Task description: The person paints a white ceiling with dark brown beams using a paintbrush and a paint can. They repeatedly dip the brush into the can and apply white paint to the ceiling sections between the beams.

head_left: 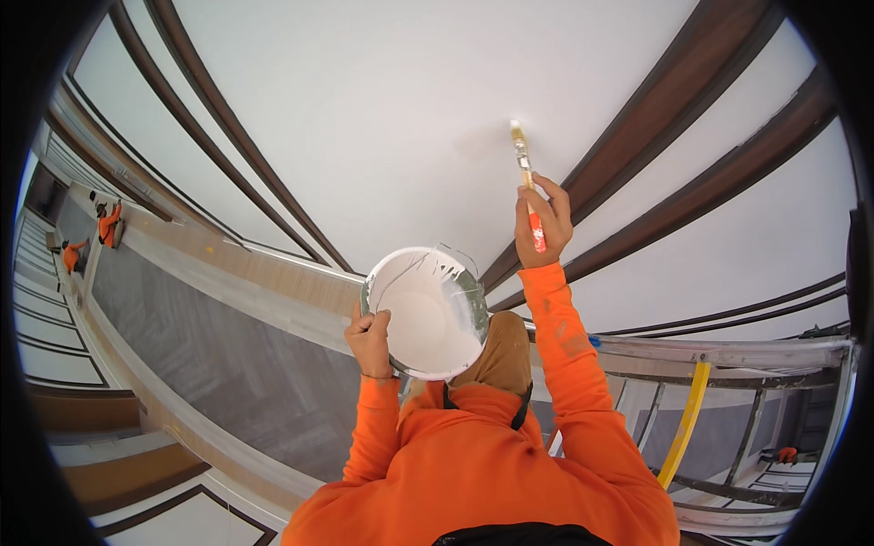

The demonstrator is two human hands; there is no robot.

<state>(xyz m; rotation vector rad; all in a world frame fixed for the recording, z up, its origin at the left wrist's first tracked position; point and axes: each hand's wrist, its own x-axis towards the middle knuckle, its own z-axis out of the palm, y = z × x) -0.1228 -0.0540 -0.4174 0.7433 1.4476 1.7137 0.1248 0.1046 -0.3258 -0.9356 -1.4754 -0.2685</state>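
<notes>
My left hand (369, 344) grips the rim of a paint bucket (421, 314), its thumb over the edge. White paint coats the bucket's inside, with streaks on the far wall; a thin wire handle stands at its far side. My right hand (546, 218) is closed around a paintbrush (523, 164) with a red and pale handle. The brush points up and its white-tipped bristles meet or nearly meet the white wall panel (391, 118); contact is hard to tell. A faint shadow falls on the panel left of the bristles.
Dark brown mouldings (674, 100) flank the panel. At right stands a metal scaffold or ladder frame (765, 350) with a yellow bar (689, 423). Far below lies a grey floor (209, 337). Two people in orange, one a crouching person (110, 225), are at the far left.
</notes>
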